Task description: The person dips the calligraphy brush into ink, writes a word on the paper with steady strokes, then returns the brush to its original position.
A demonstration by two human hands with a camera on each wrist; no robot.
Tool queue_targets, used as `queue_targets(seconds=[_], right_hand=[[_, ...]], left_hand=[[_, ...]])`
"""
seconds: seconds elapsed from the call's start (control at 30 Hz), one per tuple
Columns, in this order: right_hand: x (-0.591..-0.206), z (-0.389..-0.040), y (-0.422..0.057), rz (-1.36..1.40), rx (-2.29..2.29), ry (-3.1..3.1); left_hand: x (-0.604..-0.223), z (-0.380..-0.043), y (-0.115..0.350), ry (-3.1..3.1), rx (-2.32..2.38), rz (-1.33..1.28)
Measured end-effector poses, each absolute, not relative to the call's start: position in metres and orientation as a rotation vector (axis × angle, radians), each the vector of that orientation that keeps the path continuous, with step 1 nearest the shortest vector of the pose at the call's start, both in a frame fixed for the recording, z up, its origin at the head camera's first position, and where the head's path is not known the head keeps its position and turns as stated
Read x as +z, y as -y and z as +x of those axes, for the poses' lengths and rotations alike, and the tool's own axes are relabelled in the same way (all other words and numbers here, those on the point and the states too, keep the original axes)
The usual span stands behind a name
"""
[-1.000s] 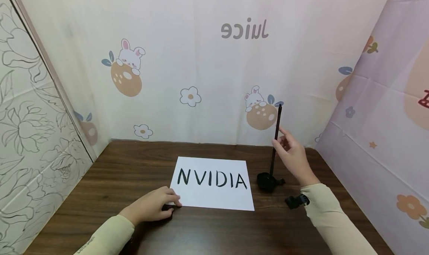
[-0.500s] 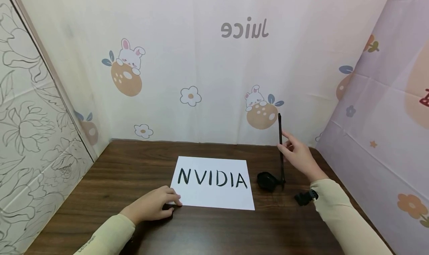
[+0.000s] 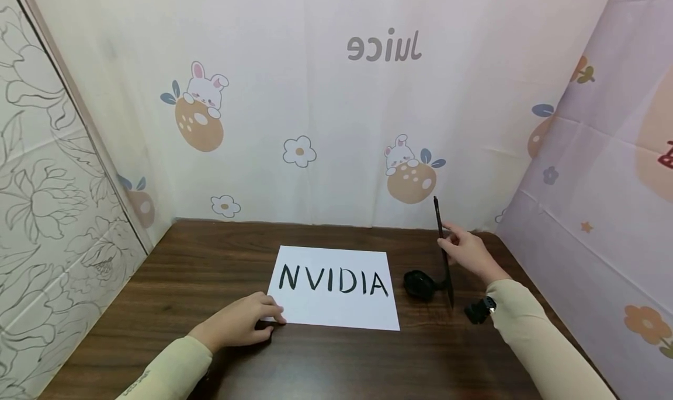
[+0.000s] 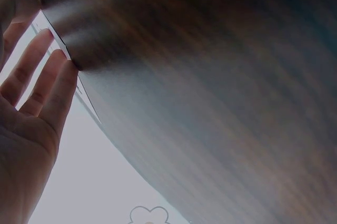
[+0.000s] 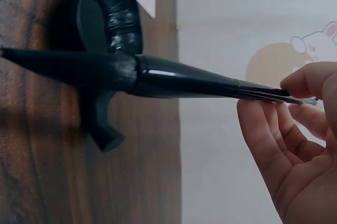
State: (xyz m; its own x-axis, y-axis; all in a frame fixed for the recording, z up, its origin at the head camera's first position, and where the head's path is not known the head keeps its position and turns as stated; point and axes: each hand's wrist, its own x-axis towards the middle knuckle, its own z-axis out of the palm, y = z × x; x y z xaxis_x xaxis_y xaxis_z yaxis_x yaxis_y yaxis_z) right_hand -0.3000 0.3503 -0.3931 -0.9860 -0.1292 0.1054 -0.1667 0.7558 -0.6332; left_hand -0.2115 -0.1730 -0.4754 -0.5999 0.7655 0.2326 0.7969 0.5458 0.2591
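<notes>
My right hand point(image 3: 467, 251) pinches the slim handle of a black writing brush point(image 3: 439, 220) between thumb and fingers. The brush stands nearly upright, bristles down, its dark tip close over the table just right of a black ink dish point(image 3: 419, 285). In the right wrist view the brush point(image 5: 174, 79) passes in front of the dish's stubby handle point(image 5: 100, 124). A white sheet of paper point(image 3: 336, 313) lettered NVIDIA in black lies left of the dish. My left hand point(image 3: 239, 323) rests at its lower left corner; in the left wrist view, extended fingers point(image 4: 60, 90) touch the paper's edge.
The dark wooden table point(image 3: 336, 365) meets a pale printed curtain point(image 3: 336, 108) at the back. Another curtain point(image 3: 594, 184) hangs along the right side, and a floral panel point(image 3: 47, 201) stands at the left. A black wrist camera point(image 3: 478, 310) hangs by my right cuff.
My right hand has moved the brush right and down: its lower end has gone from the ink dish, past the dish's handle, to beside it. My left hand and the paper have stayed put.
</notes>
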Motion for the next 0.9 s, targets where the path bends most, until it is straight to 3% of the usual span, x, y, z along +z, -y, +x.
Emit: queue_targets(seconds=[0.9], right_hand=[[-0.425, -0.315, -0.353, 0.232, 1.086, 3.117]], left_hand=[[-0.476, -0.211, 0.173, 2.672, -0.530, -1.355]])
